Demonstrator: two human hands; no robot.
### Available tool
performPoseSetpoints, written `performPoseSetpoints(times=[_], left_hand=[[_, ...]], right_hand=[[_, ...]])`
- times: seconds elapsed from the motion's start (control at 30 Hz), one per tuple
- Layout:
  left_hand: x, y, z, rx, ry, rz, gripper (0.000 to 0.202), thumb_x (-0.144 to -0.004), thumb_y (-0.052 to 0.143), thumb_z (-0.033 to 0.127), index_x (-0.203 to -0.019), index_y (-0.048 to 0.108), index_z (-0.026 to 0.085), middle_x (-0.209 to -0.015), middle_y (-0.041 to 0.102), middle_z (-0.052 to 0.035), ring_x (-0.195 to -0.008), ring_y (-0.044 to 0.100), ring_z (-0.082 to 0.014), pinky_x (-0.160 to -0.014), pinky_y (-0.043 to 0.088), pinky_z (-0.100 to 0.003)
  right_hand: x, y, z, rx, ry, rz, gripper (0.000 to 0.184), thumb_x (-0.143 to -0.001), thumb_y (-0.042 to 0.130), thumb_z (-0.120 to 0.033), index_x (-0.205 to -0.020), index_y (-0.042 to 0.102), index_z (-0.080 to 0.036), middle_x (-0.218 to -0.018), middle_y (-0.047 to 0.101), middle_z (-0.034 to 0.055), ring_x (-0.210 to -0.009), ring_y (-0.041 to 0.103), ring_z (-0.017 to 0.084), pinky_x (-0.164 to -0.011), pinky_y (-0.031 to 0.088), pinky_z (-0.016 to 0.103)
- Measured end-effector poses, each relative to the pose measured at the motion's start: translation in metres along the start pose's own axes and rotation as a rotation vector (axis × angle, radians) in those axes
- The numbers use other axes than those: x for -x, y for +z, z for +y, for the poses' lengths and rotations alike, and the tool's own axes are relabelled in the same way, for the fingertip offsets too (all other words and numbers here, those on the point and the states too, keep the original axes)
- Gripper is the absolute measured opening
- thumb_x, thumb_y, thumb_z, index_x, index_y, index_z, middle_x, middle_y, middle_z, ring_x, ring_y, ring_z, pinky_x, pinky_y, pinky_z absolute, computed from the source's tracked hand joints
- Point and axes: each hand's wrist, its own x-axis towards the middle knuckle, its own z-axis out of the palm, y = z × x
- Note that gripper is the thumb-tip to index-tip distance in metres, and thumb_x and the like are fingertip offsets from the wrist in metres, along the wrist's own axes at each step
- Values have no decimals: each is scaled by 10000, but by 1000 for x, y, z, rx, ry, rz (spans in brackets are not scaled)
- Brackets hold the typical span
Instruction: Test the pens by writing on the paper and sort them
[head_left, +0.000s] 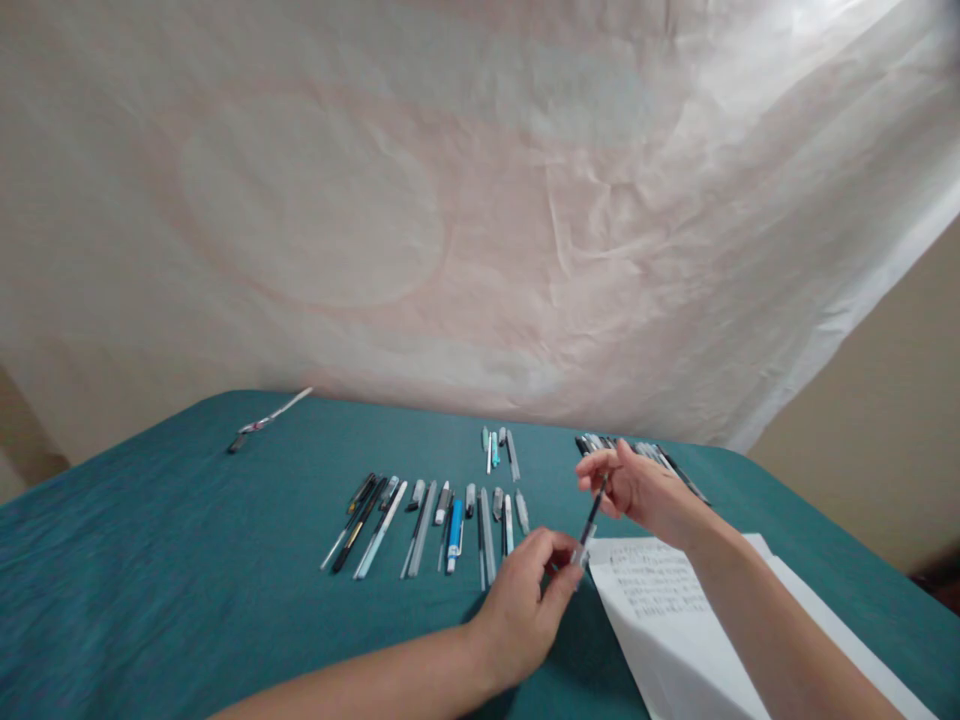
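Note:
Both my hands hold one pen (592, 522) above the teal table (172, 560). My right hand (637, 488) pinches the pen's dark upper end. My left hand (529, 600) pinches the clear lower end, near the edge of a white sheet with handwriting (660, 585). The pen slants from upper right down to lower left. Both hands are closed around it.
A row of several pens and loose caps (427, 520) lies just left of my hands. A few more pens (501, 450) lie further back, and a pile of pens (645, 455) sits behind my right hand. One pen (266, 420) lies alone at the far left. A wrinkled white cloth (480, 220) hangs behind the table.

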Motion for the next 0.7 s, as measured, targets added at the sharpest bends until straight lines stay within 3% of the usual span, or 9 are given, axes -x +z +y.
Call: performPoseSetpoints(times=[0.07,0.13,0.3,0.7], left_hand=[[2,0,2,-17,10,-37,120,-842,455,222,-918,530,168,-866,570,-37,-796,515,-154,-733,398,-259],[4,0,4,-30,28,-81,99,-821,479,209,-899,525,167,-849,577,-35,-776,524,-151,-706,407,-247],[7,0,8,-52,71,-187,109,-802,486,180,-904,520,159,-832,595,-32,-748,535,-137,-694,416,-225],[3,2,1,-20,24,-125,171,-823,460,187,-987,501,165,-864,589,-41,-779,537,-153,-727,419,-261]], right_hand=[[-10,3,19,163,6,100,405,-818,437,-515,-891,590,-147,-743,580,33,-528,468,89,-479,363,207],[-18,11,39,402,11,82,329,-801,497,-454,-872,601,-150,-665,570,12,-537,493,110,-500,381,219],[-27,36,70,798,-123,102,205,-815,475,-255,-914,640,-185,-824,603,50,-748,561,166,-705,427,282],[-42,35,98,896,-40,64,294,-744,552,-196,-1030,621,-197,-842,560,41,-659,528,131,-683,440,263]])
